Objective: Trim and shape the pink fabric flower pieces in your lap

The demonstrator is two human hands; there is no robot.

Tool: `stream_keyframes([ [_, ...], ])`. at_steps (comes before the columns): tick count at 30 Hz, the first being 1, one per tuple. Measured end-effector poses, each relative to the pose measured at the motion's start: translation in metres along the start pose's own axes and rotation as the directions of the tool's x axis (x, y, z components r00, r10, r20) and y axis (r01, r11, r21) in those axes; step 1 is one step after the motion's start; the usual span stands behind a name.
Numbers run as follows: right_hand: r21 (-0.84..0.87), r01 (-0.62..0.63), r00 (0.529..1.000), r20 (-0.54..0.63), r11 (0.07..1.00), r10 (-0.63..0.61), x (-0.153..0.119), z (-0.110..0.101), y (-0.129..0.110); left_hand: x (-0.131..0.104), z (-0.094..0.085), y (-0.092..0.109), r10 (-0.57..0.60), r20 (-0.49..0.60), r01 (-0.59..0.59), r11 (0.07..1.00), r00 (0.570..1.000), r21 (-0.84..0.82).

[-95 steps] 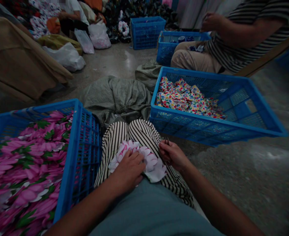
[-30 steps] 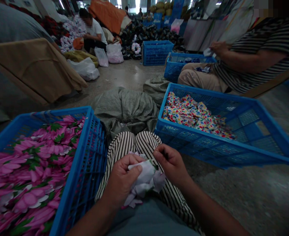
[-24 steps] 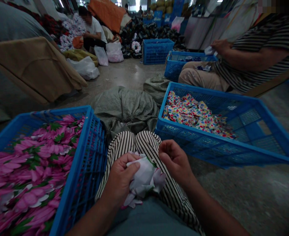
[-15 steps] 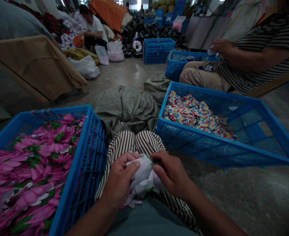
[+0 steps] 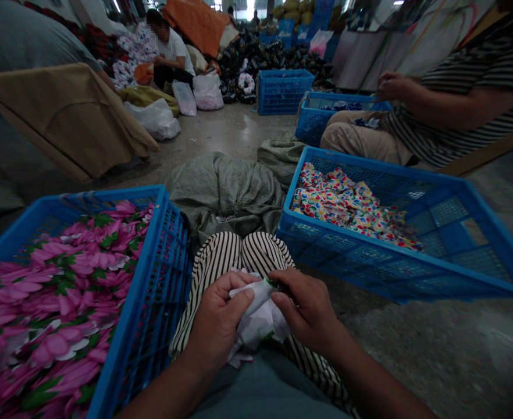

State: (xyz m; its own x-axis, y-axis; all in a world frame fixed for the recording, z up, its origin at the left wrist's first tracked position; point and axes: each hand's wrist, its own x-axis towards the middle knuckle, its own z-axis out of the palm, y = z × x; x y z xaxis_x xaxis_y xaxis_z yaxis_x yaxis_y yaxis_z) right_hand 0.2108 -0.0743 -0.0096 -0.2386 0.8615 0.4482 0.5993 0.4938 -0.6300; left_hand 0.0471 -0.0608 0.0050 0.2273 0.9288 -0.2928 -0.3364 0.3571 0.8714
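A crumpled white cloth piece (image 5: 259,311) with green edges lies over my lap, between both hands. My left hand (image 5: 221,317) pinches its left side between thumb and fingers. At its upper right, my right hand (image 5: 306,308) is closed on the green edge, the fingertips partly hidden. Striped trousers (image 5: 219,253) show beneath. To the left, pink fabric flower pieces (image 5: 79,262) with green parts fill a blue crate (image 5: 145,279). On the right, another blue crate (image 5: 348,241) holds colourful dotted cloth pieces (image 5: 344,201).
Grey-green sacks (image 5: 224,186) lie beyond my knees. A seated person in a striped top (image 5: 461,105) is at the right. A brown cloth-covered chair (image 5: 64,116) stands at the left. Farther back are a person in white (image 5: 175,52), plastic bags (image 5: 156,119) and a blue crate (image 5: 285,92).
The upper part of the white cloth is drawn into a narrower fold between my hands, which have barely moved. The striped-top person's hand has shifted slightly.
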Motion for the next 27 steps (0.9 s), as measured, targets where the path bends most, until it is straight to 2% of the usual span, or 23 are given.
stream_keyframes([
  [10,-0.013,-0.003,0.999,0.052,1.0,0.003,0.0062,-0.0021,-0.0027,-0.0015,0.0004,-0.0013,-0.019,0.048,0.017,0.999,0.999,0.035],
  [15,-0.013,-0.011,0.997,0.07,1.0,0.011,0.0038,-0.0019,-0.0003,-0.0009,0.001,-0.0021,-0.041,0.067,0.041,0.999,0.997,0.001],
  [22,0.117,-0.065,0.996,0.076,0.991,0.057,0.0002,-0.0019,0.0024,-0.0023,0.0041,0.0001,-0.095,0.092,0.104,0.989,0.991,-0.107],
  [27,0.107,-0.042,0.997,0.069,0.993,0.035,-0.0002,-0.0049,0.0016,-0.0053,0.0048,0.0013,-0.117,0.086,0.126,0.985,0.989,-0.116],
])
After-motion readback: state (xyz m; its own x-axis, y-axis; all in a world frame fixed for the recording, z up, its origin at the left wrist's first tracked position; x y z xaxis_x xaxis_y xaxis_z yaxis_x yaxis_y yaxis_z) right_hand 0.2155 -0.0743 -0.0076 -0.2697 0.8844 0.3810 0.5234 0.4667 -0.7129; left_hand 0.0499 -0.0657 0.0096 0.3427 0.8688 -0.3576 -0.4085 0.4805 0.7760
